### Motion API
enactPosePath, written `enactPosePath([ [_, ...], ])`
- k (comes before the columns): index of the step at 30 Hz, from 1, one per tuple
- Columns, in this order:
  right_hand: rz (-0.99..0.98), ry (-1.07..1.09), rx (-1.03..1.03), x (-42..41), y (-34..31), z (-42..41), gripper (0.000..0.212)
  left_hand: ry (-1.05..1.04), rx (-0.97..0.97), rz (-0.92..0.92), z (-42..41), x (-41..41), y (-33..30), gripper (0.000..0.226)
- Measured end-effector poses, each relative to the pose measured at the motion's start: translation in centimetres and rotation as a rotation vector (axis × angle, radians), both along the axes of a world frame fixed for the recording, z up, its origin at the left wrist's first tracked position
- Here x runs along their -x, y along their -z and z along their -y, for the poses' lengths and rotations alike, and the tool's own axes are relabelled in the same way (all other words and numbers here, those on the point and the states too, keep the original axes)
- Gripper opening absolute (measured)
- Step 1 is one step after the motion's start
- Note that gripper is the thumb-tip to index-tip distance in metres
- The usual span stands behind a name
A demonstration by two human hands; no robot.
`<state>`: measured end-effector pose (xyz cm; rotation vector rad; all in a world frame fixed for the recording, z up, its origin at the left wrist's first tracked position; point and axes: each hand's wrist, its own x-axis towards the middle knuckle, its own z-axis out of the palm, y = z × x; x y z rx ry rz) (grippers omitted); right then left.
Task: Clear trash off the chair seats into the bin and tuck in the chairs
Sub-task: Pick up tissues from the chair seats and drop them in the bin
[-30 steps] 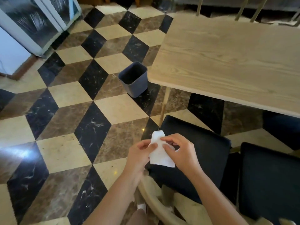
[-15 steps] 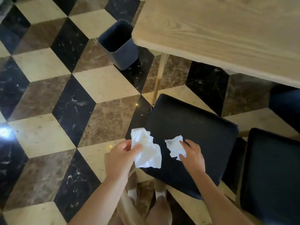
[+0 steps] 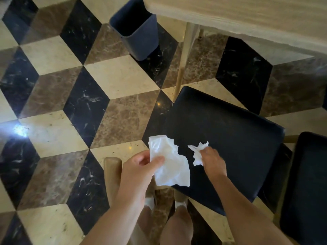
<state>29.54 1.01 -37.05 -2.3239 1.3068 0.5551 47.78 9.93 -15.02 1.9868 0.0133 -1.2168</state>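
My left hand (image 3: 141,167) pinches a large torn white tissue (image 3: 169,165) over the near left corner of a black chair seat (image 3: 230,142). My right hand (image 3: 211,160) is closed on a smaller crumpled tissue scrap (image 3: 198,151) just above the same seat. A dark grey bin (image 3: 136,30) stands open on the floor beyond, beside the table leg (image 3: 184,57). The chair is pulled out from the wooden table (image 3: 247,16).
A second black chair seat (image 3: 307,188) sits at the right edge. The chair's wooden back rail (image 3: 112,175) curves in front of my legs. The floor is patterned marble in cream, brown and black tiles.
The single tissue held by both hands has split into two pieces, one in each hand. The hands moved apart, and my view tilted down toward the seat.
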Motion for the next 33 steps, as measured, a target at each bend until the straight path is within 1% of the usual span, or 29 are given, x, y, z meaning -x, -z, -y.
enactPosePath([
  [4,0.074,0.107,0.009,-0.4,-2.3,0.6,0.024,0.008,0.021,-0.003,-0.2,0.2,-0.6,0.016],
  [6,0.169,0.209,0.015,-0.7,-5.2,0.9,0.016,0.001,0.028,-0.008,-0.2,0.4,-1.5,0.017],
  [8,0.273,0.302,0.008,-1.1,-8.9,1.1,0.011,-0.011,0.031,-0.002,-0.1,0.5,-2.8,0.020],
  [10,0.366,0.378,-0.030,-1.4,-13.2,1.3,0.019,-0.024,0.031,0.013,-0.1,0.6,-4.8,0.023],
  [12,0.450,0.374,-0.047,-1.6,-17.8,1.3,0.029,-0.013,0.047,0.033,-0.3,0.5,-7.2,0.020],
  [15,0.536,0.321,-0.081,-2.4,-24.1,1.2,0.029,-0.022,0.100,0.079,-0.9,-0.1,-10.8,0.016],
  [17,0.571,0.356,-0.095,-3.3,-27.7,0.8,0.032,-0.038,0.135,0.092,-1.4,-0.9,-12.9,0.013],
  [19,0.648,0.400,-0.107,-4.6,-30.9,0.4,0.032,-0.055,0.164,0.107,-2.0,-2.1,-14.7,0.010],
  [21,0.696,0.392,-0.100,-6.4,-33.5,-0.2,0.030,-0.082,0.184,0.112,-2.8,-3.7,-16.0,0.010],
  [22,0.700,0.378,-0.103,-7.4,-34.4,-0.4,0.021,-0.103,0.192,0.103,-3.2,-4.6,-16.4,0.013],
  [23,0.700,0.366,-0.111,-8.6,-35.1,-0.6,0.009,-0.132,0.197,0.090,-3.7,-5.7,-16.6,0.019],
  [24,0.702,0.354,-0.112,-10.0,-35.7,-0.8,0.002,-0.166,0.204,0.077,-4.2,-6.9,-16.5,0.027],
  [26,0.714,0.339,-0.107,-13.0,-36.2,-1.6,0.004,-0.225,0.216,0.064,-5.5,-9.7,-16.0,0.034],
  [30,0.722,0.360,-0.116,-19.7,-36.3,-3.5,0.012,-0.336,0.197,0.056,-7.6,-16.2,-14.0,0.033],
  [33,0.720,0.346,-0.115,-25.4,-35.9,-5.0,0.014,-0.318,0.188,0.050,-8.5,-22.0,-13.3,0.033],
])
